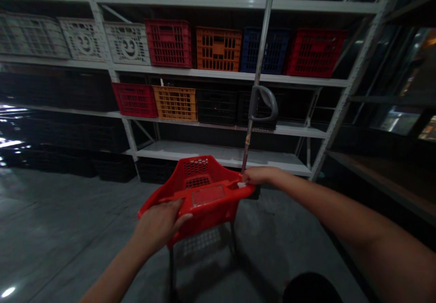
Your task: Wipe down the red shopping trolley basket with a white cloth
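A red plastic shopping cart (211, 207) stands in front of me, its basket opening facing the shelves. My left hand (161, 223) lies over the left part of its handle bar, fingers curled over the far side and thumb along the near side. At the right corner of the handle, beside the foot of a tall metal pole (261, 57), my right hand (254, 176) is closed on the cart. A grey loop grip (269, 103) is fixed partway up the pole. The fingertips of both hands are hidden.
Behind the cart runs a metal shelving rack (221, 73) holding several plastic crates, among them an orange crate (218, 48) and a yellow crate (175, 103). Dark crates (114, 166) line the floor at left. A dark rounded object (311, 289) shows at the bottom edge.
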{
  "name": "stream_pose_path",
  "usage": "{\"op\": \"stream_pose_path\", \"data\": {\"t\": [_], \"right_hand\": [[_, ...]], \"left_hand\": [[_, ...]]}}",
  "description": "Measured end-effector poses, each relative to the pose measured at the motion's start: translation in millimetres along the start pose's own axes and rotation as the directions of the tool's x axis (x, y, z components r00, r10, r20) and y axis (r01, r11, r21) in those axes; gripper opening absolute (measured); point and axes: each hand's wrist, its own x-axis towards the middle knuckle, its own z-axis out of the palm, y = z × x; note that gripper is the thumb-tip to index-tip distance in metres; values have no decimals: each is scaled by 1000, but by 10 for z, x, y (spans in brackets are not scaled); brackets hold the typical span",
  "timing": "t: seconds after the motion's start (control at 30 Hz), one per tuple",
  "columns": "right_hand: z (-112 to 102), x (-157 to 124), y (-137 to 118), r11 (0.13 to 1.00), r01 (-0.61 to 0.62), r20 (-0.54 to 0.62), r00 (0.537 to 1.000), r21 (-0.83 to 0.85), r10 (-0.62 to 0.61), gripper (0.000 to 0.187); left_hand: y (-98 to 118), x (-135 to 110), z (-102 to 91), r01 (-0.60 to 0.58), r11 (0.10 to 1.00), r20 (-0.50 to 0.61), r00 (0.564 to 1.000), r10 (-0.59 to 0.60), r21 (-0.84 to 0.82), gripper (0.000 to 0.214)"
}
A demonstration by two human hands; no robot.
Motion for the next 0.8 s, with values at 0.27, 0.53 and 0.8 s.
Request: {"op": "stream_pose_path", "data": {"t": [0.27,0.53,0.8], "right_hand": [[-13,421,-8,993,-84,-119,990,-84,74,10],[14,173,21,991,-43,-158,985,123,63,14],[236,-304,158,912,-144,-414,856,383,309,33]], "left_hand": [[0,59,-7,-9,1000,-6,1000,9,-9,61],[-11,85,-14,-13,1000,-9,1000,13,-1,61],[-212,133,43,-71,997,-36,997,70,-29,64]]}}
